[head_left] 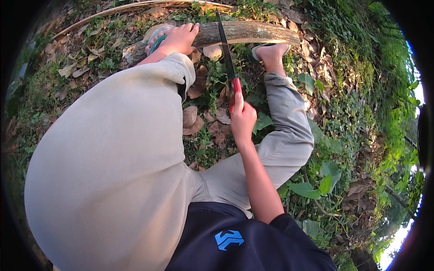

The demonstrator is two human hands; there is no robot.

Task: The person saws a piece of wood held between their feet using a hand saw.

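A rough-barked log lies crosswise on the ground ahead of me, with a pale cut face along its near side on the right. My left hand rests on its left part, fingers stretched out over the bark beside my left foot. My right hand is wrapped round the red handle of a handsaw. The saw's dark blade points away from me and crosses the log near its middle. Whether the teeth have bitten into the wood cannot be made out.
My left foot in a green-strapped sandal is on the log's left part; my right foot is by its right end. A long pale wood strip lies beyond. Dry leaves and green plants cover the ground.
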